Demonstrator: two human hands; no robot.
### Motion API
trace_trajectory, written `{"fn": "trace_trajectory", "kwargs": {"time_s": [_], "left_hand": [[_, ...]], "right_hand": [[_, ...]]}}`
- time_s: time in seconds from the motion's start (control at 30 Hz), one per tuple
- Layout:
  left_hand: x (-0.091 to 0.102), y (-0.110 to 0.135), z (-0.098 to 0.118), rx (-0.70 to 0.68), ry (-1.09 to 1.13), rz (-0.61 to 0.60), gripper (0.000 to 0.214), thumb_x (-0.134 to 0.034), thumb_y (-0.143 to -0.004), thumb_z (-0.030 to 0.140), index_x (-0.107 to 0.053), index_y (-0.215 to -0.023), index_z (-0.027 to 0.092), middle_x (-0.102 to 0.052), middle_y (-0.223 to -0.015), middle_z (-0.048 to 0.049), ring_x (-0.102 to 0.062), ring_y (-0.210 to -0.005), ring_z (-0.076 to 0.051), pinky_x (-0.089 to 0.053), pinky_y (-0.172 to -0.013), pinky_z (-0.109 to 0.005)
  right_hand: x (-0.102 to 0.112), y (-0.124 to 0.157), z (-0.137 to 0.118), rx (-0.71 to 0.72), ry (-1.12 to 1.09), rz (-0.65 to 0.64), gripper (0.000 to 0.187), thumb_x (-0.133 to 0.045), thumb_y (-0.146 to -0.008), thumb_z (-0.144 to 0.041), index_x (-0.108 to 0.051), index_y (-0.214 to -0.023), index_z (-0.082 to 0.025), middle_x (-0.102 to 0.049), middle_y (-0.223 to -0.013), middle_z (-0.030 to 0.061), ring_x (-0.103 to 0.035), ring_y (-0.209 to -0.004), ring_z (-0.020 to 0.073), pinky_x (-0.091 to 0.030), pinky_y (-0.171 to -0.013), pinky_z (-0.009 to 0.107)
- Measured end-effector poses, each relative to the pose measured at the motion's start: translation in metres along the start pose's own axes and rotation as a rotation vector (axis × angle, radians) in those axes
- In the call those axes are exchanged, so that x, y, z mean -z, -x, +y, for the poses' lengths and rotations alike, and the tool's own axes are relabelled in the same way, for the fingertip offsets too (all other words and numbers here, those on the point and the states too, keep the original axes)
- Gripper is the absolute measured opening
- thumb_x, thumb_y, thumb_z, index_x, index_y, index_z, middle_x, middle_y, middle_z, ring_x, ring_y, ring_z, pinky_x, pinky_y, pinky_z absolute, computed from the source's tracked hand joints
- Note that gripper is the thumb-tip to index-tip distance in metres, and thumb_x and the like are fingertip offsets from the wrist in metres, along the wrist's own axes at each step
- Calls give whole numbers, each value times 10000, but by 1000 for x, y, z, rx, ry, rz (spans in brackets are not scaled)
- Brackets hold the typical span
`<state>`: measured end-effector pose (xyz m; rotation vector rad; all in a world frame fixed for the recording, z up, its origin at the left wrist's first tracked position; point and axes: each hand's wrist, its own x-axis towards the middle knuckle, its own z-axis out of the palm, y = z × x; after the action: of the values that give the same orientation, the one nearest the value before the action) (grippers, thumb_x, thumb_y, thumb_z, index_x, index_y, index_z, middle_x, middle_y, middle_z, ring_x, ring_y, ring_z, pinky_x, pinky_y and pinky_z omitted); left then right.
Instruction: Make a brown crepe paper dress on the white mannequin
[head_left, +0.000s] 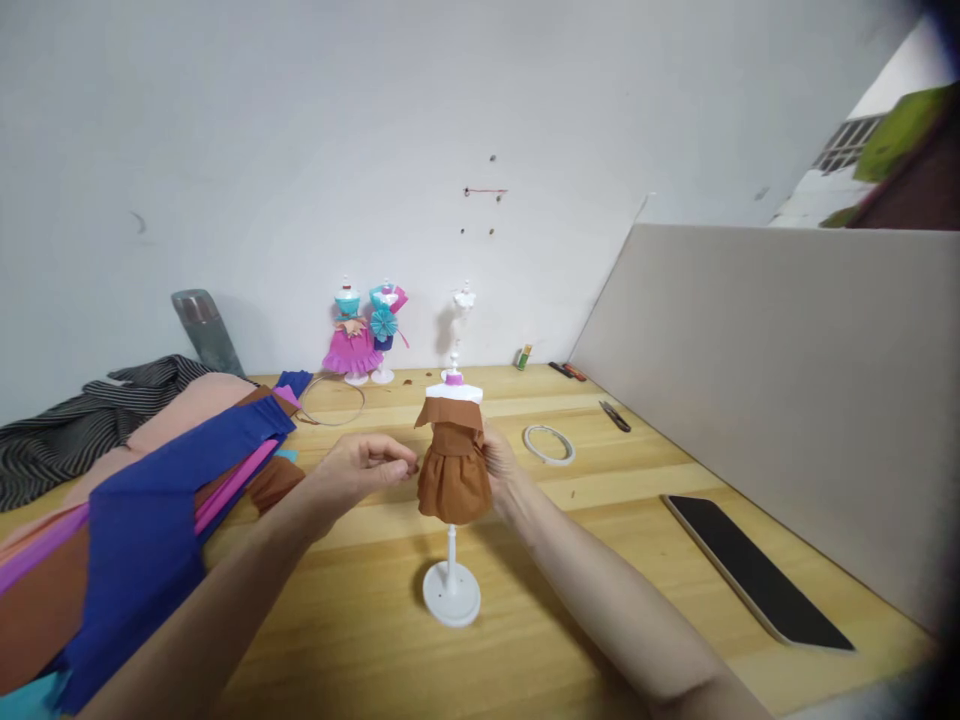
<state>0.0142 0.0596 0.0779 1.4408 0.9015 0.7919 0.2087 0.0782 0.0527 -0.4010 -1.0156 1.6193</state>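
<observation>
A small dress form (459, 395) in a brown dress (454, 442) is in the middle of the view, between the two hands. Its white pole (451, 550) points down to six o'clock, with a round foot (451, 604) at the end. I can't tell if the foot touches the bench (360, 610).

The right hand (501, 470) is at three o'clock of the dress, with its fingers behind the cloth. They hide there, so I can't tell how tight that grip is. The left hand (360, 472) is at nine o'clock. Its thumb and finger are bent close together, right by the dress. I can't tell if that grip has hold of anything.

The form looks like hard, light plastic, a bit slippery, and likely easy to tip over. The dress looks soft and thin. The puffy skirt (454, 490) would squash if squeezed, and the loose flap (451, 412) up at twelve o'clock could get pulled crooked. The best place to hold is probably the pole, or the waist from behind, gently. For the cloth, a light pinch at an edge should do.

A white tape roll (550, 458) lies between two and three o'clock.
</observation>
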Motion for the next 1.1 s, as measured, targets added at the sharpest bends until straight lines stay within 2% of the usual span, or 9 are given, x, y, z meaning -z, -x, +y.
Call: {"fn": "trace_trajectory", "kwargs": {"time_s": [0.17,0.37,0.57,0.73,0.87,1.1], "left_hand": [[-2,0,-2,-71,-27,53,256,-761,-644,344,-730,-791,137,-734,-839,-76,-635,-804,-192,-468,-791,-314],[-10,4,3,-196,20,169,269,-720,-693,333,-719,-855,118,-731,-914,-94,-639,-897,-225,-477,-864,-342],[-11,2,-1,-217,19,129,349,-691,-746,330,-676,-1012,103,-708,-942,-103,-632,-914,-224,-470,-893,-355],[-13,-1,-4,-228,66,112,362,-710,-731,341,-670,-1006,109,-706,-972,-111,-624,-952,-240,-462,-900,-363],[-14,-1,-4,-216,106,128,403,-747,-694,344,-675,-1012,107,-711,-1005,-119,-628,-979,-263,-460,-910,-385],[-15,1,-4,-183,191,-1,486,-777,-673,287,-636,-1117,151,-685,-1125,-115,-627,-1022,-276,-460,-910,-392]], "right_hand": [[-9,0,1,52,-73,72,251,-808,-499,-160,-707,-727,-193,-695,-626,-31,-593,-527,99,-512,-551,206],[-16,3,1,125,12,221,313,-875,-446,-222,-712,-712,-195,-731,-677,1,-638,-568,132,-518,-557,234],[-24,6,3,237,152,359,274,-857,-505,-229,-717,-738,-195,-711,-676,-10,-629,-612,112,-500,-596,214],[-32,11,0,343,339,383,240,-823,-538,-177,-712,-750,-201,-691,-686,-12,-606,-631,111,-486,-619,230],[-41,16,-5,323,386,373,237,-805,-539,-166,-706,-752,-202,-684,-688,-13,-588,-607,112,-473,-593,237],[-47,19,-11,220,333,361,195,-785,-525,-149,-696,-694,-191,-669,-616,-34,-569,-548,90,-453,-551,210]]}}
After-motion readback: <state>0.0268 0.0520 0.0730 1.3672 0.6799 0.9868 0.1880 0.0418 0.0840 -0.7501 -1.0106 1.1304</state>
